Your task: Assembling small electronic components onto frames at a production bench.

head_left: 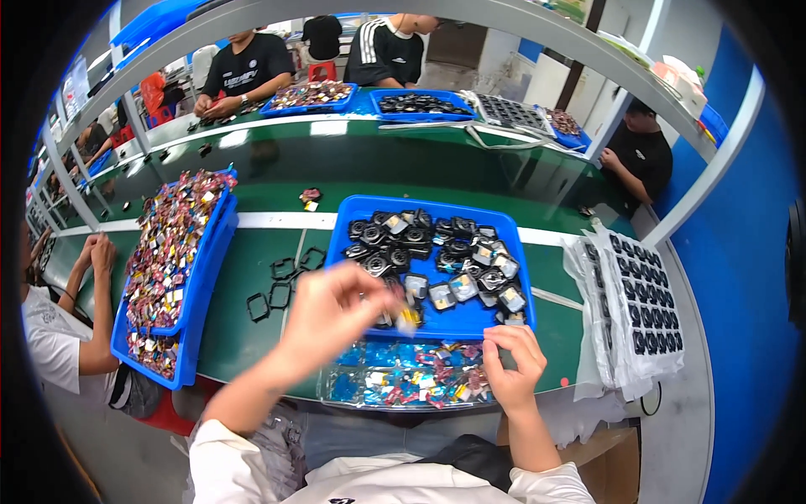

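the left hand (pixel 332 311), blurred, pinches a small yellowish part over the blue plastic tray (pixel 353 220) of black square components, while the right hand (pixel 512 361) pinches something small above the clear tray (pixel 332 391) of foil-wrapped pieces, seemingly mid-assembly, needing careful alignment next.

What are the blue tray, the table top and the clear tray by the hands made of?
Blue tray: looks like moulded plastic, matte, with an even colour and a raised rim.
Table top: green, smooth and glossy, likely a rubber or vinyl mat; it mirrors the lights.
Clear tray: seems thin see-through plastic; the small parts show through it.
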Demonstrator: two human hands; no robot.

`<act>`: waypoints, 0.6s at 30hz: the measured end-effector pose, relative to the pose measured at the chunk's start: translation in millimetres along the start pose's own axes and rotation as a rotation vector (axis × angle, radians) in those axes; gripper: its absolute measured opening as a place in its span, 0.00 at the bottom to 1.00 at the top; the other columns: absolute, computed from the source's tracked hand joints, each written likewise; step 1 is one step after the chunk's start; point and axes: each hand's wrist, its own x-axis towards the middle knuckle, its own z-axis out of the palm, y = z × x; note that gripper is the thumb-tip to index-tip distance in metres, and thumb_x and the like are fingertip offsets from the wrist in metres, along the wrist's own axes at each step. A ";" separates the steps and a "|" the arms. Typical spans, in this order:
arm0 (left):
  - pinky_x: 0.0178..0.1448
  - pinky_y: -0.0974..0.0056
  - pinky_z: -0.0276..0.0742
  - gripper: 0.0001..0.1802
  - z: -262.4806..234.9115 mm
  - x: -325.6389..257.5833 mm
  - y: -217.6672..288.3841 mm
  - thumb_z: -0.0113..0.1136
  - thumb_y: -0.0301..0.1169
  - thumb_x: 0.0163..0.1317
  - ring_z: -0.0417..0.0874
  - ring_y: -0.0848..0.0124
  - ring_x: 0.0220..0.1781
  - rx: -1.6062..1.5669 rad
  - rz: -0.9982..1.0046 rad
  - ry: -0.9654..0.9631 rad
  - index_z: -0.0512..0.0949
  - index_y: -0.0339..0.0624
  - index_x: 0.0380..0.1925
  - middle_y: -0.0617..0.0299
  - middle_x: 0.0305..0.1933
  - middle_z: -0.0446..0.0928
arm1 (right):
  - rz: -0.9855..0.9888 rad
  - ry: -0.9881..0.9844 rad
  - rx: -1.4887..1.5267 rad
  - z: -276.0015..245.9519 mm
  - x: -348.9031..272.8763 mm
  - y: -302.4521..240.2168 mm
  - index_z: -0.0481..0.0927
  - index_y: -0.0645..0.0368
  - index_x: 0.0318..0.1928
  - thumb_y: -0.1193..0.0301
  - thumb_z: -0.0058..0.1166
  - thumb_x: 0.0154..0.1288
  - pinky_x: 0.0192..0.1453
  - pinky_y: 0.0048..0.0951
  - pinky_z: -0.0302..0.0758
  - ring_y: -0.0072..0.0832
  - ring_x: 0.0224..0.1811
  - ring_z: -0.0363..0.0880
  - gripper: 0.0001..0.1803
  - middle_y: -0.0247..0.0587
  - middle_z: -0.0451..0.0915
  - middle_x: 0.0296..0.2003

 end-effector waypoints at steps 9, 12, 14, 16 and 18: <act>0.40 0.61 0.78 0.14 37.8 220.3 -49.7 0.73 0.41 0.46 0.85 0.63 0.33 0.415 -0.052 0.190 0.84 0.43 0.26 0.59 0.28 0.83 | 0.187 0.171 0.007 -10.9 -6.1 25.7 0.81 0.63 0.28 0.81 0.60 0.51 0.42 0.30 0.75 0.33 0.35 0.80 0.03 0.41 0.83 0.30; 0.43 0.60 0.78 0.14 60.6 265.7 -79.5 0.74 0.41 0.45 0.85 0.60 0.36 0.474 -0.262 0.108 0.85 0.46 0.27 0.58 0.31 0.84 | 0.156 0.169 0.012 -6.2 -6.4 26.7 0.80 0.63 0.28 0.81 0.61 0.51 0.42 0.30 0.75 0.33 0.36 0.80 0.03 0.40 0.83 0.30; 0.45 0.60 0.79 0.16 87.3 282.5 -81.0 0.75 0.42 0.43 0.85 0.59 0.40 0.503 -0.313 0.015 0.85 0.45 0.29 0.56 0.34 0.84 | 0.170 0.170 -0.002 -8.4 -8.9 31.0 0.80 0.62 0.28 0.81 0.62 0.50 0.41 0.30 0.76 0.33 0.35 0.80 0.04 0.40 0.82 0.31; 0.46 0.59 0.79 0.17 102.7 287.2 -82.0 0.76 0.42 0.41 0.85 0.59 0.42 0.500 -0.332 -0.044 0.85 0.44 0.30 0.55 0.36 0.84 | 0.167 0.153 -0.012 -9.5 -8.5 30.1 0.80 0.62 0.27 0.81 0.61 0.50 0.41 0.29 0.75 0.33 0.35 0.80 0.03 0.40 0.83 0.31; 0.48 0.58 0.80 0.21 112.3 285.6 -85.7 0.77 0.41 0.39 0.84 0.57 0.44 0.682 -0.382 -0.010 0.85 0.42 0.32 0.54 0.40 0.83 | 0.183 0.145 -0.013 -11.6 -7.8 29.6 0.80 0.62 0.27 0.82 0.61 0.51 0.41 0.29 0.75 0.32 0.35 0.80 0.03 0.40 0.83 0.31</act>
